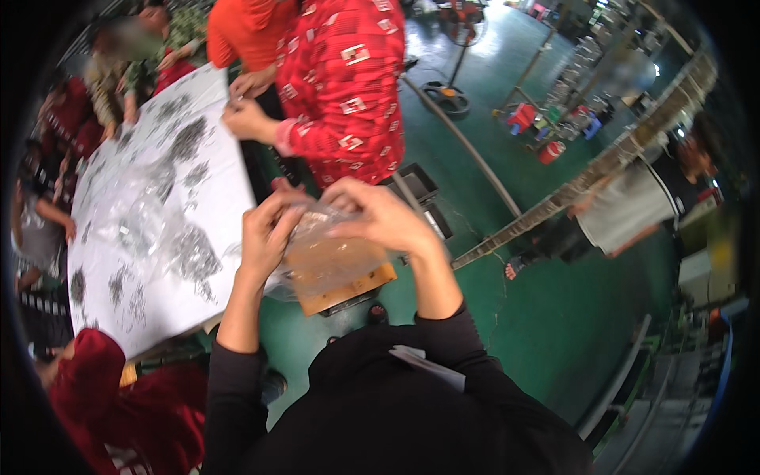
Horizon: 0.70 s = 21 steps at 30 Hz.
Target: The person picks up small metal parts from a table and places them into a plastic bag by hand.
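Observation:
A see-through plastic bag (328,257) hangs between my two hands, in front of my body. My left hand (273,229) pinches its upper left edge with thumb and fingers. On the bag's upper right side, my right hand (378,212) has its fingers curled over the plastic. What lies inside the bag, if anything, I cannot make out. Below and behind it shows a yellow-brown stool top (372,279), partly covered by the bag.
To my left, a white-topped table (226,170) bears heaps of small dark parts (188,141) and see-through bags (138,226). Several people work around it, one in a red patterned jacket (348,87) close ahead. A grey bin (418,184) stands beyond my right hand. Another person (633,202) is at right.

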Available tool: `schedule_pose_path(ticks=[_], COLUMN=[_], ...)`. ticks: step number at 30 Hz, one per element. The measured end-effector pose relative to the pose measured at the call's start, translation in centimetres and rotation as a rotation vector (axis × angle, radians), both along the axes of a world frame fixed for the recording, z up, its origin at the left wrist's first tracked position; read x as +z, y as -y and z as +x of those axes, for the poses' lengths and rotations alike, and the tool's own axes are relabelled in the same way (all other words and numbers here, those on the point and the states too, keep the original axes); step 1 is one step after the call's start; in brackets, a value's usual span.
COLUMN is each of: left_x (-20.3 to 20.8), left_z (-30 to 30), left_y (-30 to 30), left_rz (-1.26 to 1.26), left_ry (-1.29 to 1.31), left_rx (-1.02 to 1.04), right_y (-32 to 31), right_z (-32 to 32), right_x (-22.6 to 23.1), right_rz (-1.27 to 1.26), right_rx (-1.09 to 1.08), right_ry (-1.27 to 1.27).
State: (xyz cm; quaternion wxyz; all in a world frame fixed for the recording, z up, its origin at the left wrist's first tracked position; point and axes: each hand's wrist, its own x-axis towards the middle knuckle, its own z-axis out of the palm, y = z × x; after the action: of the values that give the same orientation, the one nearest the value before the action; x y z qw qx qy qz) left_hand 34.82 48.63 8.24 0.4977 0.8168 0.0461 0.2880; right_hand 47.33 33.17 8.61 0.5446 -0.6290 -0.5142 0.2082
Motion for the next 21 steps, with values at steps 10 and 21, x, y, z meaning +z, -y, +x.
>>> schedule_pose_path(ticks=[10, 21], left_x=[-0.4, -0.3], left_z=[-0.8, -1.4], left_y=[-4.6, -8.1], left_rz=[-0.12, 0.032], left_ry=[0.152, 0.108], left_rx=[0.205, 0.676], right_y=[0.1, 0.2], right_z=[1.0, 1.0], right_x=[-2.4, -4.1], right_rz=[-0.222, -0.183], right_rx=[-0.057, -0.323], right_ry=[-0.102, -0.083])
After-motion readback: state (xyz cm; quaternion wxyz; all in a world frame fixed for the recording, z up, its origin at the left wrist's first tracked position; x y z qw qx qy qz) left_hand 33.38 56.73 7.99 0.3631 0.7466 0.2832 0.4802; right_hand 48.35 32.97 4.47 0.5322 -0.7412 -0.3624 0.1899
